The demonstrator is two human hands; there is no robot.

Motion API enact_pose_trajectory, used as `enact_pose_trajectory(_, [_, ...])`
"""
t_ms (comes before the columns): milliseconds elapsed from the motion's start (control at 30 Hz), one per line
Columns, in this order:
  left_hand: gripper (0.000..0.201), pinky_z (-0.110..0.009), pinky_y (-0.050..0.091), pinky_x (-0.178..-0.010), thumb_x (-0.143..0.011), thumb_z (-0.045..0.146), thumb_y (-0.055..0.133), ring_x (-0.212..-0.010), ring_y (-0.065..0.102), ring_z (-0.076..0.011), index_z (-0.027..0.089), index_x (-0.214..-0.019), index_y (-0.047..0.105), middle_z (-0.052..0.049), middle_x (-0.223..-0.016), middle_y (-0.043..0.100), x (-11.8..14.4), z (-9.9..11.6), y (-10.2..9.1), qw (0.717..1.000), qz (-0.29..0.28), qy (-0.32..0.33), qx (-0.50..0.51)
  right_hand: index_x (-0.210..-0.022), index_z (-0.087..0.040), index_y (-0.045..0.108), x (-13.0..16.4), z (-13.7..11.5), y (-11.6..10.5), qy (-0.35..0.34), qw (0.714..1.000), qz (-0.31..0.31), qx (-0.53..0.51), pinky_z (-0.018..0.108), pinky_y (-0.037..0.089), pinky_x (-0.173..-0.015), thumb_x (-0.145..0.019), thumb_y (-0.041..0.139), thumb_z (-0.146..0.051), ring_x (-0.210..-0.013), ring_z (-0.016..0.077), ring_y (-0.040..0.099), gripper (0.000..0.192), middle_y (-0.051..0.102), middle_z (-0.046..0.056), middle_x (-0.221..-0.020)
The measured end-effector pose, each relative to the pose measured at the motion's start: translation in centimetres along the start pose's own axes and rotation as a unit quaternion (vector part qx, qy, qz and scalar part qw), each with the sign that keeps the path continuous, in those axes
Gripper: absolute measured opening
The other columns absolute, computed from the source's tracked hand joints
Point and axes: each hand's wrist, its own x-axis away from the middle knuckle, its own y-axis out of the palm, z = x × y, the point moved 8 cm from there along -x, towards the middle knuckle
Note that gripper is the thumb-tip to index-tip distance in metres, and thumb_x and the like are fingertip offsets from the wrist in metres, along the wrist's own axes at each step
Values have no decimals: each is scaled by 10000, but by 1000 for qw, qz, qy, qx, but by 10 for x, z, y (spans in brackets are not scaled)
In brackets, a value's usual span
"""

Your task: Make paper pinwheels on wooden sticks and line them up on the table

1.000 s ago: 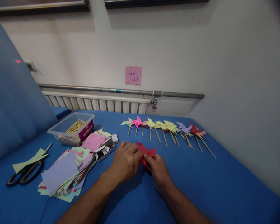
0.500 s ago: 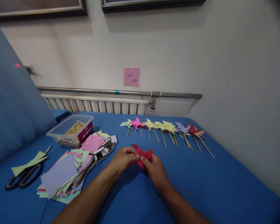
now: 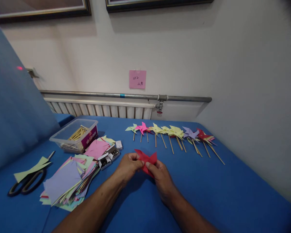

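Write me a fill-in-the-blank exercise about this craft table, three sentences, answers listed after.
1. Both the left hand and the right hand hold a folded paper piece coloured ____.
2. The finished pinwheels lie in a row, each on a wooden ____.
3. The black scissors lie to the ____ of the paper stack.

Missing words: red; stick; left

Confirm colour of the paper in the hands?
Red: the paper is pinched by both the left hand and right hand. Head view.
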Motion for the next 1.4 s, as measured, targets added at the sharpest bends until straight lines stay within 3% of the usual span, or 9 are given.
enact_pose_trajectory(367, [151, -259, 354, -556, -541, 285, 721, -516, 477, -103, 182, -564, 613, 0, -553, 600, -5, -7, -2, 1000, 17, 1, 8, -895, -182, 821, -5, 10, -6, 5, 999, 18, -29, 320, 517, -716, -728, 868, -467, -727, 228, 678, 334, 802, 54, -807])
enact_pose_trajectory(533, [145, -255, 358, -559, -560, 265, 735, -523, 488, -101, 175, -593, 625, 2, -578, 610, -7, -14, -1, 1000, 7, -7, 12, -904, -179, 819, -8, 16, -9, 24, 999, 27, -40, 351, 546, -726, -659, 910, -504, -741, 259, 715, 417, 827, 83, -849])
enact_pose_trajectory(767, [155, -253, 350, -561, -558, 261, 752, -529, 483, -100, 182, -586, 621, 14, -570, 601, -10, -17, 1, 1000, -6, -11, 28, -920, -176, 824, -5, 16, -11, 26, 999, 13, -17, 383, 569, -755, -701, 896, -536, -771, 287, 737, 427, 827, 87, -854])
enact_pose_trajectory(933, [170, -255, 367, -573, -559, 260, 776, -553, 503, -109, 171, -608, 639, 3, -601, 619, -12, -21, 2, 999, -12, -20, 29, -921, -178, 837, -7, 18, -14, 27, 999, 36, -2, 370, 560, -703, -691, 888, -515, -767, 296, 739, 411, 837, 93, -875])
enact_pose_trajectory(1067, [220, -255, 362, -574, -605, 263, 825, -550, 481, -103, 178, -629, 624, 23, -598, 594, -12, -17, -2, 1000, 10, -11, 5, -901, -190, 823, -9, 21, -14, 39, 998, 41, -26, 375, 570, -689, -673, 895, -492, -773, 304, 750, 385, 839, 85, -864])
enact_pose_trajectory(1133, [205, -255, 372, -585, -659, 271, 828, -562, 490, -110, 181, -684, 646, 31, -609, 597, -10, -4, -14, 998, 61, 21, -26, -892, -195, 810, -10, 22, -13, 45, 998, 37, -38, 375, 571, -683, -663, 901, -488, -755, 300, 750, 383, 835, 80, -850])
enact_pose_trajectory(1233, [155, -258, 447, -681, -755, 290, 794, -694, 591, -150, 188, -847, 721, 10, -727, 680, 3, 35, -47, 972, 177, 123, -92, -886, -197, 800, -9, 21, -12, 41, 997, 41, -44, 358, 556, -667, -647, 907, -478, -735, 285, 742, 384, 832, 77, -852])
enact_pose_trajectory(1333, [189, -281, 499, -766, -851, 354, 720, -806, 669, -189, 198, -954, 747, -28, -871, 754, 20, 83, -97, 926, 283, 191, -162, -870, -192, 804, -9, 21, -13, 33, 998, 45, -32, 350, 540, -663, -666, 887, -477, -719, 272, 721, 360, 817, 67, -820])
enact_pose_trajectory(1400, [203, -304, 516, -848, -887, 341, 674, -909, 709, -223, 187, -984, 763, -64, -952, 793, 27, 117, -136, 877, 345, 210, -261, -837, -194, 802, -11, 23, -15, 28, 998, 53, -15, 341, 523, -661, -684, 862, -476, -688, 249, 691, 326, 794, 45, -766])
